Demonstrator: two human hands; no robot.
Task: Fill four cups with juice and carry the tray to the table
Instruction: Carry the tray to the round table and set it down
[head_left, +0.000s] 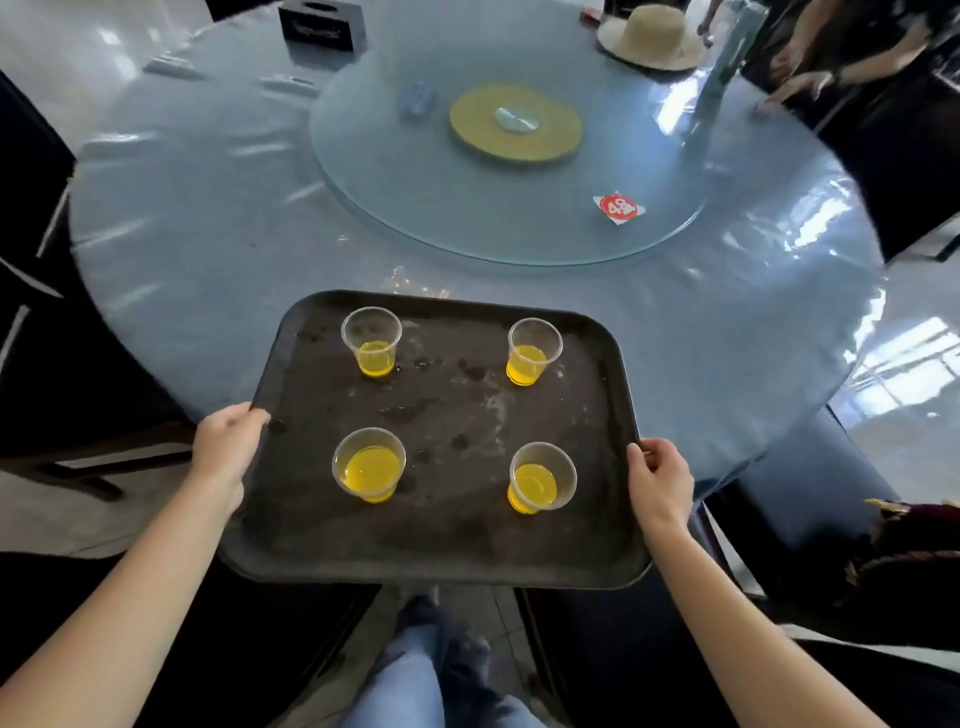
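Note:
A dark rectangular tray (447, 545) carries several clear plastic cups, each partly filled with yellow juice: far left (372, 340), far right (533, 351), near left (369, 464), near right (542, 477). All stand upright. My left hand (228, 447) grips the tray's left rim and my right hand (658, 480) grips its right rim. The tray's far half lies over the near edge of the round table (208, 234); its near half overhangs my legs. Whether it rests on the table I cannot tell.
A glass turntable (415, 197) with a yellow mat, a red number tag (619, 207), a straw hat (652, 36) and a black box (322, 23) are on the table. Dark chairs stand left and right. Another person's arms show at the far right.

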